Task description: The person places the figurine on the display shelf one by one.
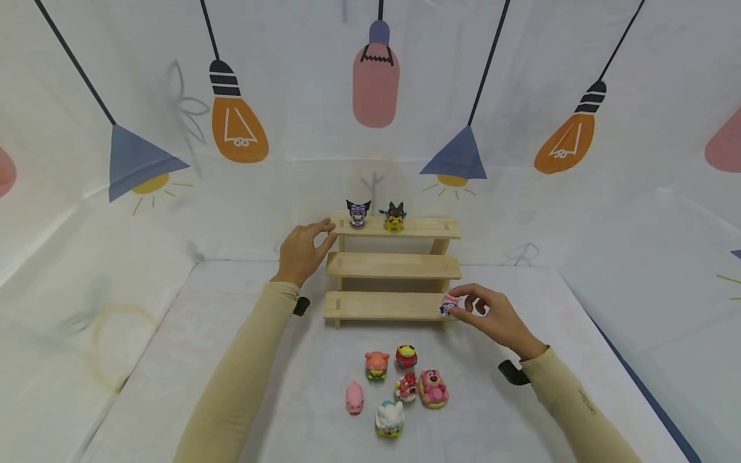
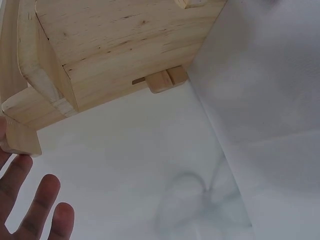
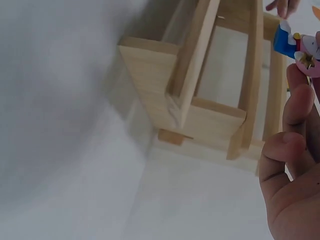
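A three-step wooden display stand (image 1: 393,265) stands against the backdrop. My left hand (image 1: 302,252) pinches the left end of its top step; in the left wrist view the other fingers (image 2: 46,192) are spread off the wood. My right hand (image 1: 492,316) holds a small pink, white and blue figurine (image 1: 448,305) between thumb and fingers at the right end of the bottom step. In the right wrist view the figurine (image 3: 306,55) is partly cut off by the frame edge. I cannot tell whether it touches the step.
On the top step stand a purple-and-black figurine (image 1: 357,215) and a yellow figurine with a dark hood (image 1: 395,217). In front of the stand lie several figurines, among them a pink pig (image 1: 354,398), a pink bear (image 1: 433,389) and a white-hooded one (image 1: 390,419).
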`<action>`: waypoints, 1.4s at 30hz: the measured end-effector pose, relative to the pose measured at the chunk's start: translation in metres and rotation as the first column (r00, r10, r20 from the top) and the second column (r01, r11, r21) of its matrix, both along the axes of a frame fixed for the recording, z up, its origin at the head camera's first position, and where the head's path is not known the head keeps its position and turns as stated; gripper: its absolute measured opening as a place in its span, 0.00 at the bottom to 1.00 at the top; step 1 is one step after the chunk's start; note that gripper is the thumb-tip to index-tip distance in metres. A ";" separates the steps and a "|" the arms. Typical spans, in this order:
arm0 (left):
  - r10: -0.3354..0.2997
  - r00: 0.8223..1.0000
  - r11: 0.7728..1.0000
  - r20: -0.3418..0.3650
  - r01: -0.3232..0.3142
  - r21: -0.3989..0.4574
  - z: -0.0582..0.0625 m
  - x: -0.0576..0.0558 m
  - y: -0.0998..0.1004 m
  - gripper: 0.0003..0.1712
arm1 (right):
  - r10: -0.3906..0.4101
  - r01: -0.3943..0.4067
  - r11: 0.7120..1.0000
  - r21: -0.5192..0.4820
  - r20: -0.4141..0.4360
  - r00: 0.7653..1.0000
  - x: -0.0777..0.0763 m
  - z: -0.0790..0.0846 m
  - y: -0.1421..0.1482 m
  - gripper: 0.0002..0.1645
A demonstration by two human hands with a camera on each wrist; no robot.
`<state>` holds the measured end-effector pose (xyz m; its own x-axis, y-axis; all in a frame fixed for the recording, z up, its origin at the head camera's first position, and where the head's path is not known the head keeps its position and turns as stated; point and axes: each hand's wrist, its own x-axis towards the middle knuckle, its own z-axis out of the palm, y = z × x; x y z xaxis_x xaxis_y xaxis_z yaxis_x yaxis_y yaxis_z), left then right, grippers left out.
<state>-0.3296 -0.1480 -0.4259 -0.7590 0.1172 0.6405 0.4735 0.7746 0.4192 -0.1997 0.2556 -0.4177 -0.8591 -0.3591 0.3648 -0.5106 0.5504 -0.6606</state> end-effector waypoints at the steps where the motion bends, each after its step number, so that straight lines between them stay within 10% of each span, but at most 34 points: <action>1: -0.001 1.000 1.000 -0.004 0.001 0.001 0.000 0.000 0.000 0.18 | 0.001 -0.001 1.000 0.000 -0.001 1.000 -0.001 0.005 -0.003 0.17; 22: 0.010 1.000 1.000 0.008 -0.010 0.001 0.002 0.004 0.000 0.19 | -0.026 0.017 0.992 -0.122 -0.067 0.997 -0.057 0.048 -0.024 0.19; 42: 0.022 1.000 1.000 0.017 -0.022 -0.002 0.002 0.004 0.001 0.18 | -0.064 0.056 0.986 -0.160 -0.045 0.997 -0.128 0.045 -0.034 0.22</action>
